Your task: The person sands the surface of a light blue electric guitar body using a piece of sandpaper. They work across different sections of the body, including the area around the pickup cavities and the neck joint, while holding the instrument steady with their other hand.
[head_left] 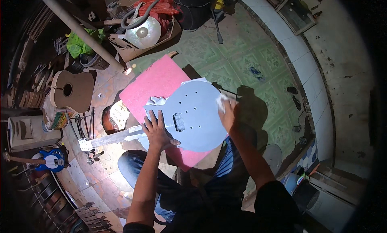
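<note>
A light grey-blue electric guitar body [203, 116] lies flat in front of me, with several small holes and a rectangular pickup cavity. Its neck [113, 138] points left, partly wrapped in white, and the headstock [85, 144] is white too. My left hand [157, 132] rests on the body beside the cavity, fingers spread and open, holding nothing. At the body's right edge, my right hand [229, 115] is closed on a white cloth [221, 102]. Under the guitar is a pink foam sheet [155, 80]; a crumpled white cloth [156, 101] sticks out near the upper cutaway.
An unfinished acoustic guitar body [72, 91] stands at left, near a sunburst guitar body [117, 117] and a blue guitar [52, 160]. Beyond the foam are a box with a round metal disc [143, 32] and a leaning pole [82, 31]. Sandals [294, 96] lie on the green tiles.
</note>
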